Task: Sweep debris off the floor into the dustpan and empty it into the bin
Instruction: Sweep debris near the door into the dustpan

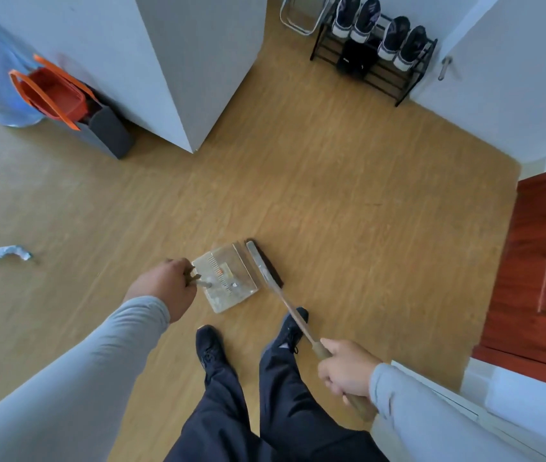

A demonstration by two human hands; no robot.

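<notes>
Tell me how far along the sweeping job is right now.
Partly done. A few small bits already lie in the dustpan, which the left hand holds by its handle. The right hand grips the broom, its head right at the pan's front edge. Left to do: the crumpled wrapper on the floor to the left, then emptying the pan into the bin.

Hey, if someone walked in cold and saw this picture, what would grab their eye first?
Probably the middle of the wooden floor: the left hand grips the dustpan handle while the right hand holds the broom, its head against the pan's open edge. Next, a crumpled wrapper lying alone at far left, and the orange-rimmed bin by the white wall at upper left.
</notes>
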